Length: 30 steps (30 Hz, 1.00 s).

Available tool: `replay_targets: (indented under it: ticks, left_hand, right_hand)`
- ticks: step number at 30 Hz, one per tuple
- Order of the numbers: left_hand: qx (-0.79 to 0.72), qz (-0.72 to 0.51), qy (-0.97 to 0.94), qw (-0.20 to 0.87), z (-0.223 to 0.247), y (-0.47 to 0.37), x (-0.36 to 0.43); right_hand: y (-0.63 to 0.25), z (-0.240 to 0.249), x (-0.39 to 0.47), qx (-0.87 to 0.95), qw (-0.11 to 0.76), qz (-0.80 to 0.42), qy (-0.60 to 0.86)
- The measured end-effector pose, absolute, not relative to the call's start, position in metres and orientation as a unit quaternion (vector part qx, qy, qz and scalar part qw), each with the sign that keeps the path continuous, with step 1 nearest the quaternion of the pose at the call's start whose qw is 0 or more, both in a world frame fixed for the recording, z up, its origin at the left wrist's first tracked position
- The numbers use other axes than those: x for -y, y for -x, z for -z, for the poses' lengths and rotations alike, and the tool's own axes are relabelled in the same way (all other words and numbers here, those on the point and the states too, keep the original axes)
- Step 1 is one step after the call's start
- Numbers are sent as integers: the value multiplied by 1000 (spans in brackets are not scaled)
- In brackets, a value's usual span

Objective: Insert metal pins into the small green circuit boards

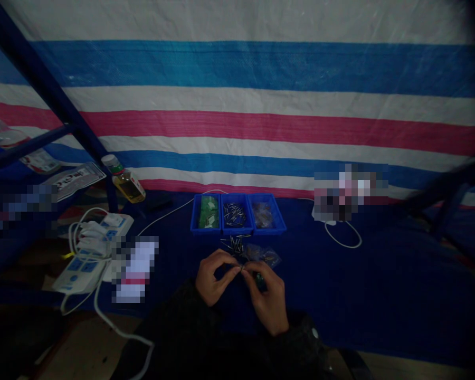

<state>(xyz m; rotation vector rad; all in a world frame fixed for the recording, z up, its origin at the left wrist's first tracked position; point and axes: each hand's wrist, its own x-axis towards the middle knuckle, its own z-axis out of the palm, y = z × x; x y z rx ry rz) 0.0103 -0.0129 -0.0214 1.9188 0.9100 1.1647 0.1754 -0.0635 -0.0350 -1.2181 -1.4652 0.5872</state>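
My left hand (215,277) and my right hand (266,295) meet fingertip to fingertip low over the table. Both are closed in a pinch around something tiny, too small and dim to name. Just beyond the fingers lies a loose pile of thin dark metal pins or screws (235,244). Beside it are small clear plastic bags (269,257). A small green piece (260,279) shows by my right hand, partly hidden by its fingers. Behind these stand three joined blue bins (217,230): green packets (209,211) left, metal pins (234,215) middle, clear bags (262,215) right.
A white power strip (93,256) with plugs and cables stands at the left, near a tilted bottle of yellow liquid (127,183). A white cable (342,245) loops at the right. Striped sheeting (237,121) hangs behind the blue table (360,295). Several areas are pixelated.
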Motion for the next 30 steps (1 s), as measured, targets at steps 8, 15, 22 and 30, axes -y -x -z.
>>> replay_targets:
  ticks: [8,15,22,30]
  left_hand:
    - [-401,-473,-696,362,28,-12,15]
    - [-367,-444,-734,359,21,-7,13]
    - [-345,-456,-747,340,22,-9,11]
    - [-350,-469,-756,292,24,-10,9]
  right_hand:
    - [-173,41,66,584,573,-245,520]
    - [-177,36,67,611,550,-231,521]
    - [-179,42,66,601,552,-220,534]
    - [-177,33,63,610,562,-203,520]
